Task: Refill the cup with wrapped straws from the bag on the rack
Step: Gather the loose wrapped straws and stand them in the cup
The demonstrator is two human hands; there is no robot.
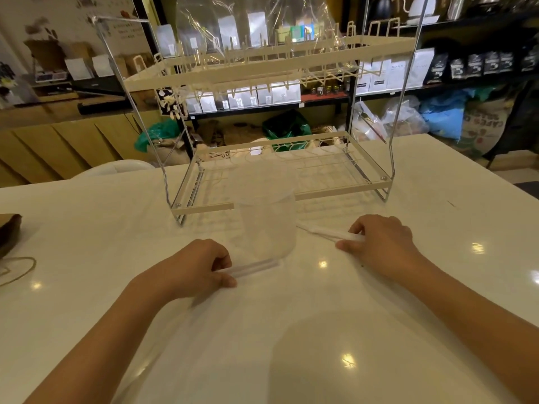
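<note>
A clear plastic cup (267, 223) stands upright on the white table in front of a two-tier wire rack (291, 65). A crumpled clear plastic bag (256, 27) sits on the rack's top tier. My left hand (195, 269) pinches a wrapped straw (256, 268) that lies on the table just below the cup. My right hand (382, 243) pinches another wrapped straw (323, 231) lying to the right of the cup. Both straws rest flat on the tabletop. The cup looks empty.
The white table (291, 330) fills the foreground. A brown paper item (8, 231) and a loop of twine (17, 269) lie at the left edge. Shelves with bags and sacks stand behind the rack. A white chair back (116, 167) shows past the table's far edge.
</note>
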